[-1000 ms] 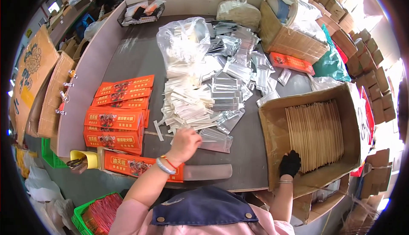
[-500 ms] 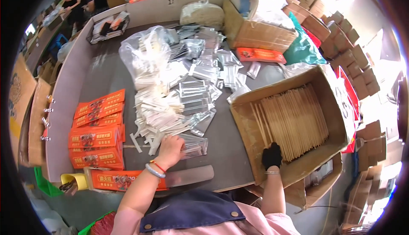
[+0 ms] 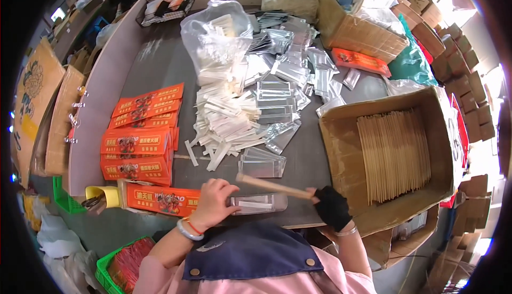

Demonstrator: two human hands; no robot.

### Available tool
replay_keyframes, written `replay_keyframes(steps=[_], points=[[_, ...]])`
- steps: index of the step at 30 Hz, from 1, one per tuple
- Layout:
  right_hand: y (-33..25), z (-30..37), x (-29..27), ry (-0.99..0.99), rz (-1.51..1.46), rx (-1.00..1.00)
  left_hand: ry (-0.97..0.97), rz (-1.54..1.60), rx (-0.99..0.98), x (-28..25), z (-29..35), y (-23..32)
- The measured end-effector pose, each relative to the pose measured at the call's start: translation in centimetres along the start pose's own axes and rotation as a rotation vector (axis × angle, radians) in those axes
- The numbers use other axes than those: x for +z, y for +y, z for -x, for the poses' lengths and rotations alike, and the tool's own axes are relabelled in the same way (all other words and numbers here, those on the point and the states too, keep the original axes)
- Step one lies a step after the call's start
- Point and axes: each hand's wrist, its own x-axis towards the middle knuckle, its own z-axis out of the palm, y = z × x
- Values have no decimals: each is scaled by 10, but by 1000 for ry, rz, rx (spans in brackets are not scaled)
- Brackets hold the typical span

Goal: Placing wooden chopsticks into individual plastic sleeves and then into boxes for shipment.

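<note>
At nine o'clock on the grey table (image 3: pixel 160 65) lie my stacks of orange packets (image 3: pixel 140 139), with a yellow tape roll (image 3: pixel 104 196) at about eight o'clock by the near edge. Just right of that roll one long orange packet (image 3: pixel 162 199) lies flat along the near edge. My left hand (image 3: pixel 212 204) at six o'clock rests with fingers curled down, pressing on the left end of a clear silver pouch (image 3: pixel 258 203) that lies flat at the table's near edge; a white strip shows inside it. Above it, toward the centre, sit a heap of white strips (image 3: pixel 226 121) and loose silver pouches (image 3: pixel 274 99), with a clear bag (image 3: pixel 216 38) at twelve o'clock. My right hand (image 3: pixel 332 207), in a black glove at five o'clock, is closed around a bundle of wooden sticks (image 3: pixel 272 186), which slants left over the pouch. At three o'clock the open cardboard box (image 3: pixel 341 150) holds many more sticks (image 3: pixel 394 152)
</note>
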Motion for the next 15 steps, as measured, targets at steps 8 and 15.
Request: replay_keyframes(steps=[8, 15], points=[[-30, -19, 91, -152, -72, -419, 10, -38, 118, 8, 18, 2], [-19, -12, 108, 23, -185, -42, 60, -139, 130, 9, 16, 5]])
